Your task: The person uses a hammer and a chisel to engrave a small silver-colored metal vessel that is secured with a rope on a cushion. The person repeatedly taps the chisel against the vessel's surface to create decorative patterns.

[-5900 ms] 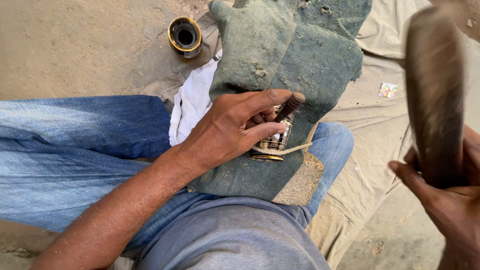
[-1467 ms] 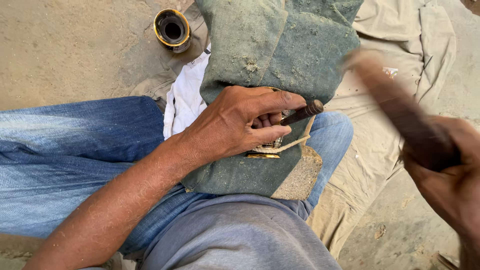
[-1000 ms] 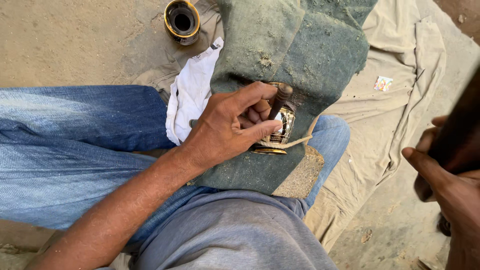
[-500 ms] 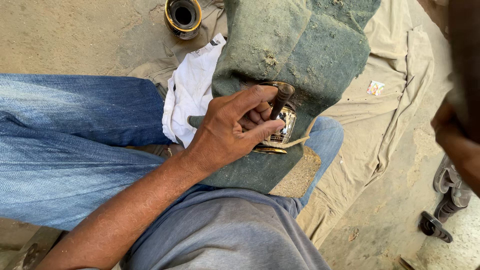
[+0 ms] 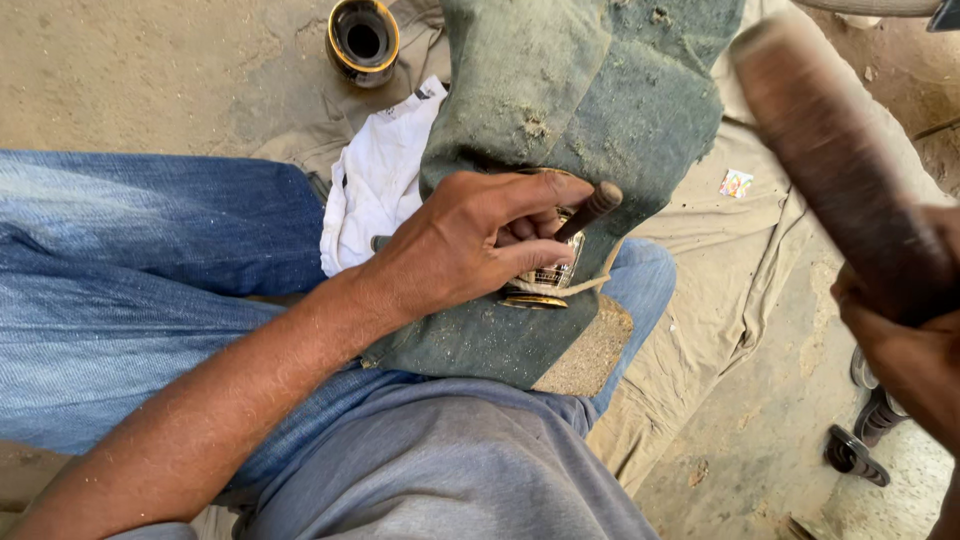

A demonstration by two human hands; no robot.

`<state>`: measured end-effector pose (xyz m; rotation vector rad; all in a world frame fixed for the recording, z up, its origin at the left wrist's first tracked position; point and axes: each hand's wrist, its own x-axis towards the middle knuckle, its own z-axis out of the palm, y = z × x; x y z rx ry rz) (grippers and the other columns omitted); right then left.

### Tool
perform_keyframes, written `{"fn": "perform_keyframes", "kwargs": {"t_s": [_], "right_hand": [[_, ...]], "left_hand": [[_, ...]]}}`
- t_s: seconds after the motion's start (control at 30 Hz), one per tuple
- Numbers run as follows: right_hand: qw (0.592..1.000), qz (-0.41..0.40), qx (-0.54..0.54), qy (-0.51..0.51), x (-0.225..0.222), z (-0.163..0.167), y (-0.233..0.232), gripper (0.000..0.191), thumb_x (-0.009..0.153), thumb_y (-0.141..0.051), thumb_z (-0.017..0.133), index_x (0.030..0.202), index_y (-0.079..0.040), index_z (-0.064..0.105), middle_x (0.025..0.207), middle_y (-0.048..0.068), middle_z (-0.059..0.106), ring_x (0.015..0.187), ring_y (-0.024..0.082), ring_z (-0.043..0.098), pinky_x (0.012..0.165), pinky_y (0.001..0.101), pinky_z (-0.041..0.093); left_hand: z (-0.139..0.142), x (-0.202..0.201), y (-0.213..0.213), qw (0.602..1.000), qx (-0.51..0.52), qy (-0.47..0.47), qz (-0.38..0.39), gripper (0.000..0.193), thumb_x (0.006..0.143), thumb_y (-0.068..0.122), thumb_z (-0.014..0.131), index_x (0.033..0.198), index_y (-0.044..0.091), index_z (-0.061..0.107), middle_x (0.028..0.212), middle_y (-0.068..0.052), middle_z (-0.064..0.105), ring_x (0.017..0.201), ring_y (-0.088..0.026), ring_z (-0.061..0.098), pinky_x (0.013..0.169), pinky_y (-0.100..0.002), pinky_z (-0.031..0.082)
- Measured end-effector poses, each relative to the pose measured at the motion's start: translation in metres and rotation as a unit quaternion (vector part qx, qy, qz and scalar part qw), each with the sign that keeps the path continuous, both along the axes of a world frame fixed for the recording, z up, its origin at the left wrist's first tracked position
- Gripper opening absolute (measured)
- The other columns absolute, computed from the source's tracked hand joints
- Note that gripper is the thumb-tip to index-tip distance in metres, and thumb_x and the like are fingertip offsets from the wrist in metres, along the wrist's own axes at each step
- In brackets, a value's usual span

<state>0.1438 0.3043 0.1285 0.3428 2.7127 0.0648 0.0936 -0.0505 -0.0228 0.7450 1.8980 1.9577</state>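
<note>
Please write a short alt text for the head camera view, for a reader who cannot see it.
A person's left hand holds a dark punch against a small brass ring on a green cloth across their lap. The right hand raises a blurred dark mallet.

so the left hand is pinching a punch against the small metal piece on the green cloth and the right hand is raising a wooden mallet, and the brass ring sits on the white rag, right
Not quite. The head view shows the brass ring on the sandy ground beyond the white rag, not on it. The rest holds: left hand pinches the punch, right hand raises the mallet.
</note>
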Motion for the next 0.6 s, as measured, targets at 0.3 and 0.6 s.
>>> {"fn": "perform_keyframes", "kwargs": {"t_s": [0.3,0.6], "right_hand": [[0.996,-0.008,-0.062,0.06,0.01,0.013,-0.064,0.035,0.089,0.005,0.074,0.122,0.0,0.064,0.082,0.013,0.069,0.063,0.022,0.067,0.06,0.0338,0.053],[0.992,0.036,-0.057,0.104,0.024,0.019,-0.076,0.029,0.089,-0.002,0.08,0.114,0.002,0.066,0.088,0.011,0.071,0.076,0.02,0.071,0.072,0.0345,0.056]], "left_hand": [[-0.003,0.001,-0.002,0.999,-0.008,0.048,0.007,0.048,0.093,0.021,0.082,0.136,0.012,0.063,0.094,-0.003,0.071,0.081,-0.014,0.07,0.07,-0.027,0.058],[-0.001,-0.018,0.002,0.995,0.028,0.048,-0.084,0.042,0.091,0.021,0.079,0.13,0.01,0.068,0.114,-0.006,0.077,0.093,-0.015,0.078,0.082,-0.03,0.064]]}}
